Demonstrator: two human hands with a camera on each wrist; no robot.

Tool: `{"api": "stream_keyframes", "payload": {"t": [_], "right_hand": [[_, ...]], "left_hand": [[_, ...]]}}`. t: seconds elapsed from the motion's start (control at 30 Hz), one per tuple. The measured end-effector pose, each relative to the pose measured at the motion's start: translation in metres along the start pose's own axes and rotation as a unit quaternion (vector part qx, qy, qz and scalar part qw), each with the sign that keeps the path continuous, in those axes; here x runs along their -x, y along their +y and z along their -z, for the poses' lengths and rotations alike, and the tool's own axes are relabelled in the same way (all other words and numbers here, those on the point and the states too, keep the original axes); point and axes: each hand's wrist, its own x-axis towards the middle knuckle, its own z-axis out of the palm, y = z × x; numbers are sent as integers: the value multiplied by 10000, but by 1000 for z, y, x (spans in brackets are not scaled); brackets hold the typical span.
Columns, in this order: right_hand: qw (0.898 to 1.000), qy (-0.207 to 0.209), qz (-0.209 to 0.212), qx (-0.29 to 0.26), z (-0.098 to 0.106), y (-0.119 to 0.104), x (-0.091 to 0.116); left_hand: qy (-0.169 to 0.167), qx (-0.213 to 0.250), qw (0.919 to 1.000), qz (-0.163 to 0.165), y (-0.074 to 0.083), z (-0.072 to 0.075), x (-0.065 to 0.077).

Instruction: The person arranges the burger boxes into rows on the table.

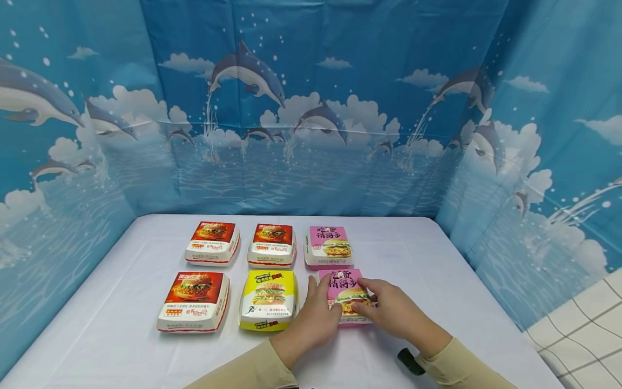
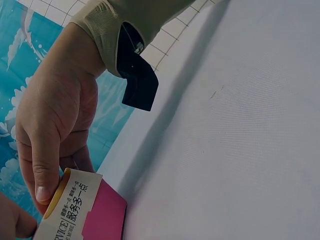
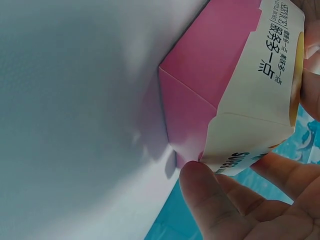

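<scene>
A pink and white burger box sits on the table at the near right, its lid down. My left hand holds it by the left side, with the thumb over the near edge. Around the right side, my right hand has thumb and fingers against the box. In the left wrist view the right thumb rests on the rim of the box; only a bit of my left hand shows. The right wrist view shows the pink lower part of the box against the cloth, and right-hand fingertips at its corner.
Left of the held box lies a yellow burger box, then a red and white one. Behind are two more red and white boxes and another pink box. Dolphin-print curtains border the white-clothed table.
</scene>
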Motion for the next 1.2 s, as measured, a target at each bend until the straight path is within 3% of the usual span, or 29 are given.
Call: {"api": "stream_keyframes", "payload": {"t": [1.2], "right_hand": [[9998,-100,-129,-110,-2,-4,2]], "left_hand": [[134,49,9999,10,-1,1,3]]}}
